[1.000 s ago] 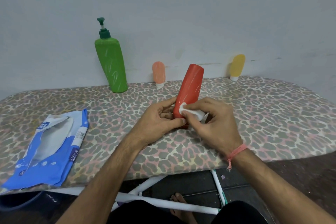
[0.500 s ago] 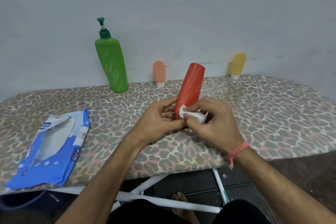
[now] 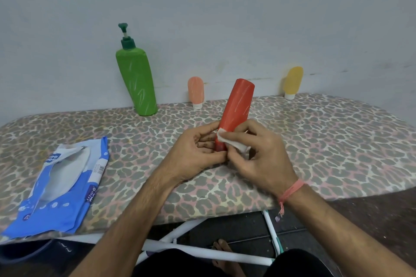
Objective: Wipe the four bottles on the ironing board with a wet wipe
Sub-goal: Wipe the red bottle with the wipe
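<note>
Still, the right hand (image 3: 262,153) presses the wet wipe (image 3: 231,143) on the red bottle (image 3: 236,105).

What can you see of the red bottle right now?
The red bottle is a smooth, plastic-looking cylinder with pale streaks, tilted so its flat end points up and away. Its lower end is hidden between the hands above the ironing board. The left hand grips it low, and the right hand presses a white wet wipe against its side.
</note>
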